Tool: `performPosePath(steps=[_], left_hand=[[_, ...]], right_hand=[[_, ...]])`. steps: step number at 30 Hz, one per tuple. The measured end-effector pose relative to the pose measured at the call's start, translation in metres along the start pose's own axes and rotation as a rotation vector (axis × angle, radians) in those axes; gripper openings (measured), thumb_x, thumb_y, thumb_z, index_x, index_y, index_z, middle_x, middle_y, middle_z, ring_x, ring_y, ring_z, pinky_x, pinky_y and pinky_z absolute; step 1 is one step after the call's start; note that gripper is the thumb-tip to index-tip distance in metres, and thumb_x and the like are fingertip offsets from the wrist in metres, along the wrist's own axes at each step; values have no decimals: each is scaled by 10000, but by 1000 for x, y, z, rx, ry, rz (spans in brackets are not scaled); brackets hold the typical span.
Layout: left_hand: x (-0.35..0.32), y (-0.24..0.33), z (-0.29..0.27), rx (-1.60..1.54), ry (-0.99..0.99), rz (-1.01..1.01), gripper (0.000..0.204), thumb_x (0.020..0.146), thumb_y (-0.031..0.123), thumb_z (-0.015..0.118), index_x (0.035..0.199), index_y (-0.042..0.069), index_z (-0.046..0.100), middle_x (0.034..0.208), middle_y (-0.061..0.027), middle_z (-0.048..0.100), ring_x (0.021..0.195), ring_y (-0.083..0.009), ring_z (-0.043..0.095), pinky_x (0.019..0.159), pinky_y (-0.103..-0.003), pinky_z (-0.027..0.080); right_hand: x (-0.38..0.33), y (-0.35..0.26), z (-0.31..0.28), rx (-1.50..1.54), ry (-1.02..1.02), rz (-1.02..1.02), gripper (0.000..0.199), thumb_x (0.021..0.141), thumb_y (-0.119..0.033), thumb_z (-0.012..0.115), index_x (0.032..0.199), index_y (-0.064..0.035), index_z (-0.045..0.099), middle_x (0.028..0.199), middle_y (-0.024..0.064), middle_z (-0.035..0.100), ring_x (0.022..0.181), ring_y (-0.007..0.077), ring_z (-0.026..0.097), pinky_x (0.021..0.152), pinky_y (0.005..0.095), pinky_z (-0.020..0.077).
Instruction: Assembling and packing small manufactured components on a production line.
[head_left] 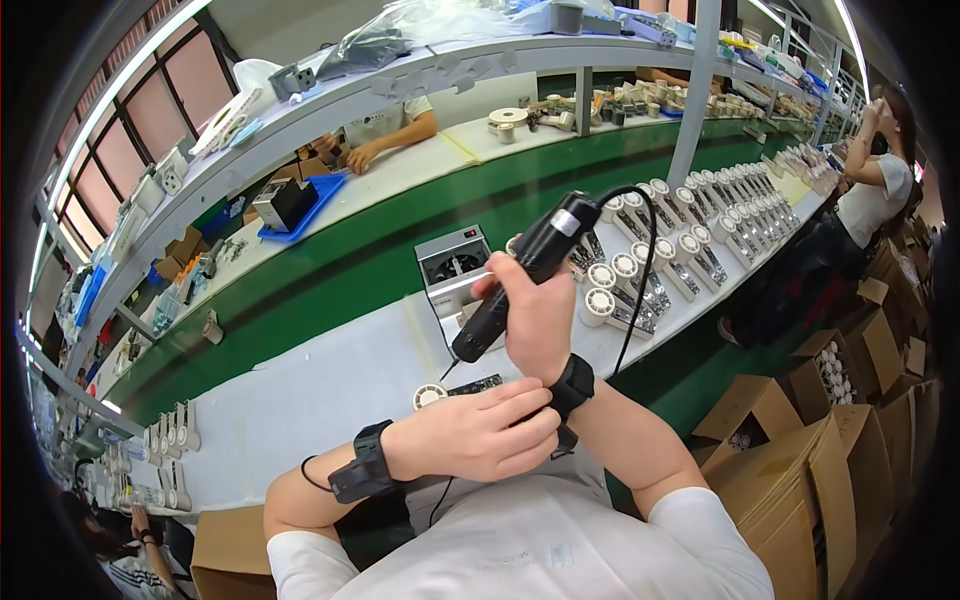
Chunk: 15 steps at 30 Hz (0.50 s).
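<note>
My right hand (537, 312) grips a black electric screwdriver (520, 275), tilted, its tip pointing down at a small part. Its black cable loops up and over toward my wrist. My left hand (478, 432) lies over a flat dark part with a white round end (432, 396) on the white bench, holding it down. The screwdriver's tip hangs just above that part. Both wrists wear black bands.
A grey box unit (452, 262) stands behind my hands. Rows of white round-headed assemblies (690, 235) run along the bench to the right. A green belt (330, 270) runs beyond. Cardboard boxes (820, 450) stand at right. Other people work across the belt and at far right.
</note>
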<state>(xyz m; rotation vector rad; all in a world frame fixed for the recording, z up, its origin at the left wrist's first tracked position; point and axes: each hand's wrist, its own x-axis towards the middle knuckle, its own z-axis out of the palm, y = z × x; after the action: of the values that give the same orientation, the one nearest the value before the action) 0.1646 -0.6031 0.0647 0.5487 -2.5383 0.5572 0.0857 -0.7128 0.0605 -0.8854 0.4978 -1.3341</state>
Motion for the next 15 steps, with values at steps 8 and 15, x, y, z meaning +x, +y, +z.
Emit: performPosePath(steps=[8, 15], left_hand=[[-35, 7, 46, -84, 212, 26, 206, 790, 77, 674, 979, 27, 608, 1065, -126, 575, 1057, -311, 584, 925, -409, 525], [-11, 68, 79, -620, 789, -915, 395, 801, 127, 746, 1146, 14, 592, 1159, -109, 595, 1079, -240, 583, 917, -357, 503]], right_hand=[[-14, -12, -5, -29, -12, -183, 315, 862, 2, 634, 1127, 44, 469, 839, 85, 646, 656, 174, 664, 616, 299, 550], [-15, -5, -3, -214, -14, -443, 371, 878, 26, 602, 1201, 44, 421, 895, 95, 644, 712, 158, 654, 691, 293, 541]])
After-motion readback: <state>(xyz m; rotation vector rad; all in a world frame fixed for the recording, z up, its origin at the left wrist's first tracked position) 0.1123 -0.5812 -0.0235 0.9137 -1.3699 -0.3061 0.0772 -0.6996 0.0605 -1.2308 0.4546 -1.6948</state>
